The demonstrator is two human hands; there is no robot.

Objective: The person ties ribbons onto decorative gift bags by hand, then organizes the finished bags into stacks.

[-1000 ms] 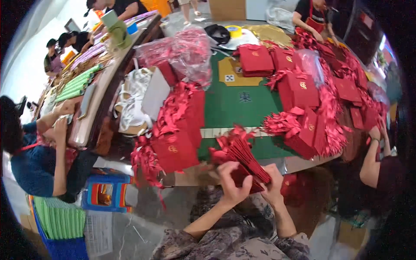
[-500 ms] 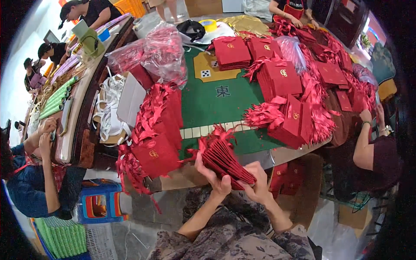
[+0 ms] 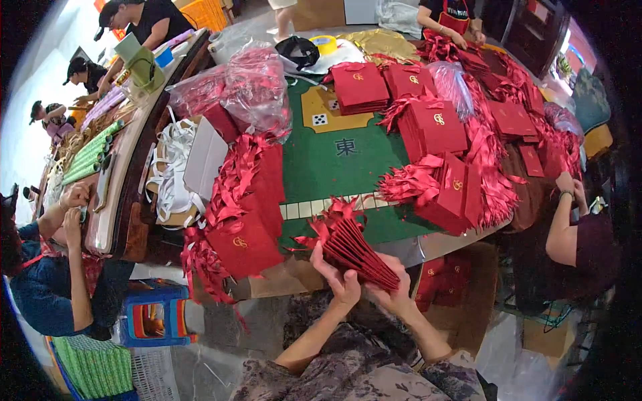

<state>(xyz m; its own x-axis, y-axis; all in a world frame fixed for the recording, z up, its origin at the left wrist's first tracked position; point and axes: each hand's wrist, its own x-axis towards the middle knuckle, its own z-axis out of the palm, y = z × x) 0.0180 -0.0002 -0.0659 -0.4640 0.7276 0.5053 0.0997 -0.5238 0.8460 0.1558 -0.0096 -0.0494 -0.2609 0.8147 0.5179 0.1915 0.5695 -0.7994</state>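
Between my two hands is a stack of red paper gift bags (image 3: 361, 254), held just over the table's near edge. Their edges fan out toward me, and red ribbons (image 3: 338, 220) stick up from the far end. My left hand (image 3: 338, 277) grips the stack's left side, thumb on the near face. Around the lower right end is my right hand (image 3: 394, 284), its fingers partly hidden by the bags. Left of my hands lies a pile of red bags with ribbons (image 3: 241, 244); to the right stands another bundle of red bags (image 3: 451, 194).
A green mat (image 3: 314, 160) covers the table's middle. A white box of white ribbons (image 3: 180, 174) and plastic-wrapped red goods (image 3: 254, 87) sit at left. More red bags (image 3: 435, 127) line the right. People work at both sides and the far end. Blue stools (image 3: 157, 311) stand below left.
My hands and the bag stack have shifted slightly right and nearer to me. The stack remains in both hands. The far person's legs moved a little.
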